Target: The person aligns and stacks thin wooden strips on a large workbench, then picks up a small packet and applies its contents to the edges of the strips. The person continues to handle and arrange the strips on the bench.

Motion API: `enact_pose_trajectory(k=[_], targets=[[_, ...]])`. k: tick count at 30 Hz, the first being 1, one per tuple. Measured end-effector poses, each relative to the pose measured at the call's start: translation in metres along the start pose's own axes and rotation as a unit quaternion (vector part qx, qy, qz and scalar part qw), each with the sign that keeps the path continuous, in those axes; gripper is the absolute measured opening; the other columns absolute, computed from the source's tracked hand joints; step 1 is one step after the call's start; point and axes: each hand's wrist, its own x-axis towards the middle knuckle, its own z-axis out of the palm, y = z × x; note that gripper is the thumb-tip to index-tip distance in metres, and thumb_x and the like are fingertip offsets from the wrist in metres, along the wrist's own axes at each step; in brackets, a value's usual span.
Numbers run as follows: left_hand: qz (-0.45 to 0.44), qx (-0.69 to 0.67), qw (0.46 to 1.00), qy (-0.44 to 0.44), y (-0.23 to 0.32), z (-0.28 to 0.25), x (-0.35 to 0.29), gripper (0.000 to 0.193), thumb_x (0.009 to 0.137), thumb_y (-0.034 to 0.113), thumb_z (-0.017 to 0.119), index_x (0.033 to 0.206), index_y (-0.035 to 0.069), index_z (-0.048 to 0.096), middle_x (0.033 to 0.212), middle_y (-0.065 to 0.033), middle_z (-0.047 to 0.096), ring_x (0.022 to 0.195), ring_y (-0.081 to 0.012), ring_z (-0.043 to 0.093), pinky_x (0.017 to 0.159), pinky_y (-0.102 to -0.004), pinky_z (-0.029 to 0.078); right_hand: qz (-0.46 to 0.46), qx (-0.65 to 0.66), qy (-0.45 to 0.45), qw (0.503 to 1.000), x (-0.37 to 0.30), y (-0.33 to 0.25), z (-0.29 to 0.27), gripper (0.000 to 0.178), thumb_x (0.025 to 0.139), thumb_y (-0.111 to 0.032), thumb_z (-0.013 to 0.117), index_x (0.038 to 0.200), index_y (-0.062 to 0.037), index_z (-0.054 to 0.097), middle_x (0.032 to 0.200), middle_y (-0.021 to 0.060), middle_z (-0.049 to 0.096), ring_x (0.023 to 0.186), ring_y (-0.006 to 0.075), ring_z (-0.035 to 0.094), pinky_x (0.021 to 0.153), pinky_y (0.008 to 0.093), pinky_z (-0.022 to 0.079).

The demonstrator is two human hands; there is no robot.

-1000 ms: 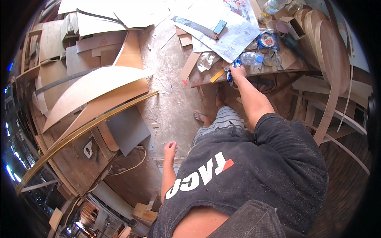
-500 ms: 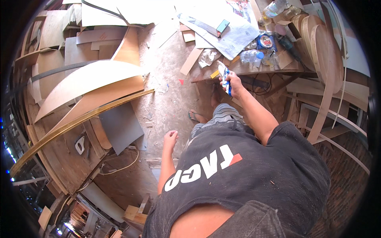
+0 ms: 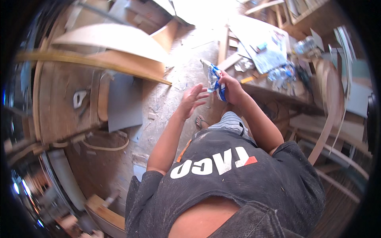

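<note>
In front of me my right hand [image 3: 231, 88] grips a crumpled blue-and-white plastic packet [image 3: 213, 76], its pale narrow end pointing up and to the left. Close to the packet's left side is my left hand [image 3: 193, 100], with fingers spread and nothing in them. A small gap seems to separate those fingertips from the packet. What the packet contains cannot be seen. Beyond my right hand, a yellow piece [image 3: 247, 79] lies at the edge of a cluttered workbench [image 3: 274, 88].
Paper sheets [image 3: 268, 55] and clear plastic bottles [image 3: 282, 73] cover the bench. On the left, curved wooden panels [image 3: 107, 39] and a long yellowish strip [image 3: 119, 68] jut toward the walkway. A white-handled saw [image 3: 79, 98] lies on a board. Scraps litter the floor [image 3: 152, 119].
My left hand has risen from my side to beside the packet, its fingers opening. My right hand still holds the packet, now further left from the bench. The view has turned.
</note>
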Motion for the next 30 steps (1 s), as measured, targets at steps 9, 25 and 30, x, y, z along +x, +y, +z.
enact_pose_trajectory(k=[9, 25, 30], targets=[[0.231, -0.355, 0.905, 0.048, 0.015, -0.036, -0.086, 0.027, 0.108, 0.029, 0.058, 0.129, 0.011, 0.057, 0.120, -0.0061, 0.067, 0.118, -0.0229, 0.064, 0.104, -0.0428, 0.051, -0.293, -0.623, -0.068, 0.722, -0.018, 0.061, 0.137, 0.067, 0.088, -0.013, 0.073, 0.151, -0.0070, 0.050, 0.137, 0.0255, 0.058, 0.131, 0.0412, 0.057, 0.107, 0.0478, 0.047], [0.447, -0.385, 0.768, 0.249, -0.003, -0.027, -0.140, 0.032, 0.103, 0.037, 0.066, 0.122, 0.013, 0.056, 0.132, -0.0125, 0.064, 0.121, -0.0277, 0.064, 0.101, -0.0448, 0.052, 0.009, -0.472, -0.398, 0.787, 0.036, 0.061, 0.162, 0.029, 0.099, -0.010, 0.066, 0.123, 0.0043, 0.072, 0.097, 0.0088, 0.072, 0.086, 0.0151, 0.068, 0.080, 0.0301, 0.053], [0.530, -0.389, 0.696, 0.287, -0.031, -0.009, -0.209, 0.034, 0.101, 0.038, 0.069, 0.120, 0.016, 0.053, 0.135, -0.0116, 0.061, 0.124, -0.0266, 0.061, 0.105, -0.0466, 0.048, 0.003, -0.494, -0.496, 0.714, 0.009, 0.092, 0.206, 0.018, 0.094, -0.003, 0.070, 0.110, 0.0057, 0.072, 0.090, 0.0056, 0.072, 0.077, 0.0110, 0.066, 0.073, 0.0276, 0.053]])
